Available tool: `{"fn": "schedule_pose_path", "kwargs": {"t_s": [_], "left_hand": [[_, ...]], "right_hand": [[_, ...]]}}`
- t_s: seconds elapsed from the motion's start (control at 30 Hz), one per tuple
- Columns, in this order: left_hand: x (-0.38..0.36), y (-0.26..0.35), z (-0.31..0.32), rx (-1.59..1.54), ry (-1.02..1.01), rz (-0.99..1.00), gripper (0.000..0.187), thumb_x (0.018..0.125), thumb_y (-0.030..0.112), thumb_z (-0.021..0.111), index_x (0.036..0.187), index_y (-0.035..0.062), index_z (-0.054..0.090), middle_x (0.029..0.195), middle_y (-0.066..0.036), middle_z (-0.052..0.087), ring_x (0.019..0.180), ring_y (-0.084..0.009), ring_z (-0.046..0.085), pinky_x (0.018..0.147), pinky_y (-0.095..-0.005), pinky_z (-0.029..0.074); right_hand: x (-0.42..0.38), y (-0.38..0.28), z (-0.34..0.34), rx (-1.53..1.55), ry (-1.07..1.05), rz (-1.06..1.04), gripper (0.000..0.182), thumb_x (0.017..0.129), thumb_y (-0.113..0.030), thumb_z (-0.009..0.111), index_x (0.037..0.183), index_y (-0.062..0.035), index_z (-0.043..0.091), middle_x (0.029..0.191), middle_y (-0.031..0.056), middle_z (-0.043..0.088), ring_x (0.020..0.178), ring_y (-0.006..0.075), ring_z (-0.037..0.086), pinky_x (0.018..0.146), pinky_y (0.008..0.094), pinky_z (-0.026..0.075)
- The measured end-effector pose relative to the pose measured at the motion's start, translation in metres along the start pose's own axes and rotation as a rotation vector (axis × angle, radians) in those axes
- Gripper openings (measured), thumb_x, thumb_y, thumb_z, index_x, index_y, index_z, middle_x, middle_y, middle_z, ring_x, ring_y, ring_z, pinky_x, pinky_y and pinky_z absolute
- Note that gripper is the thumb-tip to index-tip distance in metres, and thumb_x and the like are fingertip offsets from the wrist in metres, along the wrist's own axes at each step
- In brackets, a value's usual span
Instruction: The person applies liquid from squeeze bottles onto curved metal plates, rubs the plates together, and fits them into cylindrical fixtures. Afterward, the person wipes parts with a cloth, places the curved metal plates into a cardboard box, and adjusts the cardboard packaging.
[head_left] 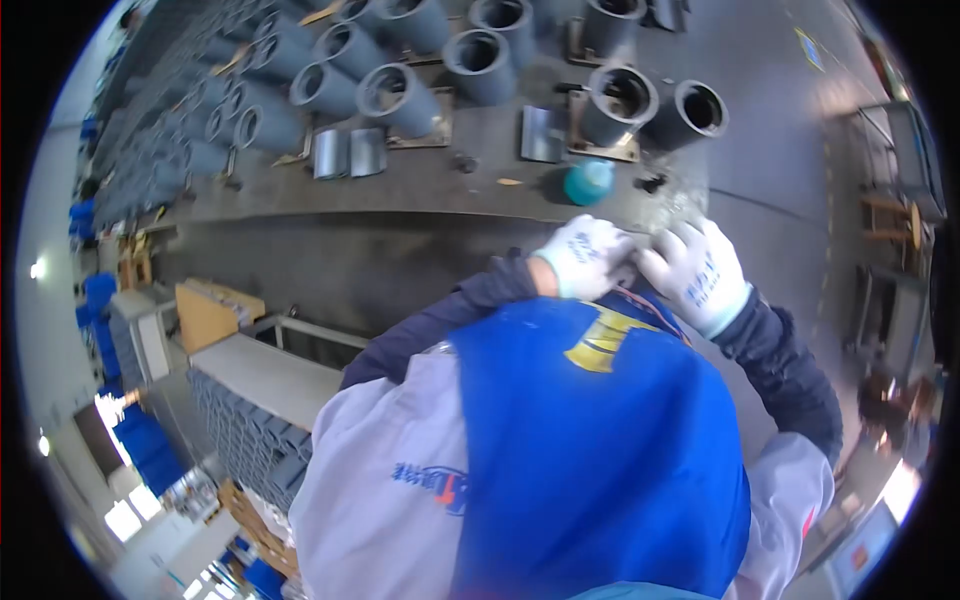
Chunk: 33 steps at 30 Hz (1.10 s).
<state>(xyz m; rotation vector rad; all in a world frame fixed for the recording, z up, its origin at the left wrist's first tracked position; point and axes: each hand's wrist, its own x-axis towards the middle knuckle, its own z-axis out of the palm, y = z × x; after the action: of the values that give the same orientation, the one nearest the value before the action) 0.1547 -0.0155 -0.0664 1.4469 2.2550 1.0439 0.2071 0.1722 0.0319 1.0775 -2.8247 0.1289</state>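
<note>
Both of my hands wear white work gloves with dark print and meet in front of my chest, beside the table's near edge. My left hand (585, 257) has its fingers curled together, pointing toward the other hand. My right hand (697, 274) is closed too, thumb and fingers bent inward. Something small and greyish may sit between the fingertips, but I cannot make it out. Just beyond the left hand, a teal round-topped object (588, 183) stands on the table. Near the right hand lies a small dark piece (651, 184).
Grey pipe sections (397, 100) stand in rows on the metal table (420, 195), some on square plates. Curved metal pieces (541, 134) lie near its edge. At lower left, a pale-topped stand (265, 375) has stacked grey parts (245, 425) beside it. Shelving (895, 165) is at right.
</note>
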Motion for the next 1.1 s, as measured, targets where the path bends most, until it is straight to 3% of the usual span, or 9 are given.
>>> {"fn": "schedule_pose_path", "kwargs": {"t_s": [0.27,0.33,0.4,0.43,0.47,0.53,0.67,0.93,1.1], "left_hand": [[0.006,0.013,-0.011,0.172,-0.296,-0.079,0.016,0.082,0.022,0.059,0.088,0.0079,0.063,0.080,-0.012,0.064,0.079,-0.0314,0.064,0.068,-0.0443,0.049],[0.006,0.011,-0.010,0.073,-0.254,-0.082,0.019,0.084,0.024,0.060,0.089,0.0070,0.063,0.079,-0.013,0.064,0.077,-0.0323,0.063,0.068,-0.0431,0.048],[-0.016,-0.004,0.003,0.059,-0.055,0.201,0.022,0.084,0.027,0.063,0.090,0.0058,0.063,0.079,-0.012,0.062,0.075,-0.0331,0.062,0.069,-0.0428,0.047],[-0.018,0.000,-0.004,0.063,-0.271,0.064,0.025,0.083,0.029,0.066,0.092,0.0061,0.062,0.080,-0.012,0.061,0.076,-0.0329,0.061,0.069,-0.0431,0.046],[-0.023,-0.003,-0.005,0.056,-0.271,0.065,0.025,0.083,0.029,0.066,0.092,0.0061,0.062,0.080,-0.012,0.061,0.076,-0.0329,0.061,0.069,-0.0431,0.046],[-0.033,-0.009,-0.008,-0.015,-0.007,0.036,0.025,0.082,0.026,0.066,0.096,0.0058,0.062,0.083,-0.011,0.061,0.079,-0.0319,0.059,0.069,-0.0429,0.045],[-0.038,-0.012,-0.010,-0.056,0.160,0.095,0.022,0.083,0.021,0.064,0.099,0.0056,0.063,0.088,-0.011,0.061,0.085,-0.0306,0.059,0.075,-0.0401,0.045],[-0.035,-0.006,-0.017,-0.009,0.143,0.085,0.020,0.080,0.015,0.065,0.097,0.0054,0.062,0.090,-0.011,0.061,0.087,-0.0298,0.060,0.078,-0.0403,0.044],[-0.029,0.002,-0.018,0.014,0.052,-0.031,0.018,0.081,0.025,0.065,0.091,0.0097,0.066,0.090,-0.009,0.065,0.090,-0.0287,0.061,0.079,-0.0420,0.044]], "right_hand": [[-0.007,0.001,0.001,0.029,-0.154,-0.163,0.011,0.074,-0.021,0.064,0.081,-0.0135,0.060,0.078,0.0059,0.061,0.068,0.0239,0.061,0.060,0.0349,0.049],[-0.006,0.007,-0.013,-0.166,-0.133,-0.216,0.012,0.075,-0.022,0.063,0.084,-0.0150,0.061,0.076,0.0051,0.060,0.070,0.0258,0.061,0.060,0.0352,0.048],[-0.011,0.049,-0.020,-0.158,0.027,-0.030,0.017,0.067,-0.016,0.066,0.082,-0.0151,0.057,0.070,0.0022,0.053,0.064,0.0213,0.056,0.061,0.0366,0.046],[-0.009,0.075,-0.041,-0.283,0.101,0.088,0.020,0.067,-0.017,0.067,0.085,-0.0136,0.058,0.071,0.0047,0.053,0.067,0.0252,0.057,0.064,0.0403,0.047],[-0.021,0.106,-0.053,-0.228,0.047,0.287,0.023,0.070,-0.010,0.068,0.092,-0.0076,0.060,0.078,0.0091,0.058,0.073,0.0292,0.061,0.070,0.0403,0.050],[-0.047,0.129,-0.061,0.061,0.234,0.531,0.025,0.074,-0.001,0.065,0.099,-0.0022,0.060,0.086,0.0128,0.063,0.080,0.0292,0.065,0.076,0.0361,0.052],[-0.045,0.083,-0.048,0.632,0.043,0.815,0.026,0.076,-0.001,0.065,0.101,0.0005,0.060,0.093,0.0105,0.066,0.088,0.0169,0.064,0.083,0.0300,0.050],[-0.011,0.007,-0.019,0.916,0.106,0.403,0.032,0.072,-0.006,0.078,0.099,-0.0018,0.060,0.104,0.0138,0.068,0.098,0.0263,0.067,0.090,0.0348,0.050],[0.007,-0.008,-0.009,0.549,0.105,0.207,0.037,0.063,-0.014,0.078,0.096,-0.0081,0.061,0.097,0.0081,0.067,0.091,0.0295,0.064,0.080,0.0387,0.049]]}}
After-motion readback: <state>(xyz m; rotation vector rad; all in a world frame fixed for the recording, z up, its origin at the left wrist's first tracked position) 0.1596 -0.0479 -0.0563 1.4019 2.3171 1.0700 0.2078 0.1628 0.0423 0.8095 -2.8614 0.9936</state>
